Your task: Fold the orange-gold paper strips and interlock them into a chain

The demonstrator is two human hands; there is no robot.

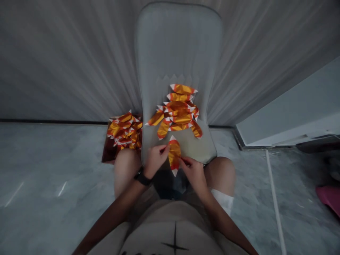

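Several folded gold-and-orange foil pieces with white pointed ends (124, 130), heaped left of centre in a shallow dark red box (108, 154), just beyond a bare knee (124, 173). Toward the middle, a left hand (156, 161), black wristwatch (142, 179) at its wrist, fingers pinched closed on the upper left edge of a single gold-and-orange foil piece (174, 154). That piece at lower centre, by the front edge of a pale grey padded seat (177, 46), long axis almost upright in the frame, one white tip at the bottom. Next, a right hand (193, 173), also grasping, fingertips on the piece's lower right edge; left hand nearer its top end, right hand nearer its bottom end. Above the hands, on the seat, about a dozen matching foil pieces (177, 113) in a loose, overlapping cluster. Far right, a magenta object (329, 200), cut off by the frame edge, on a grey marble-patterned floor (255, 184).
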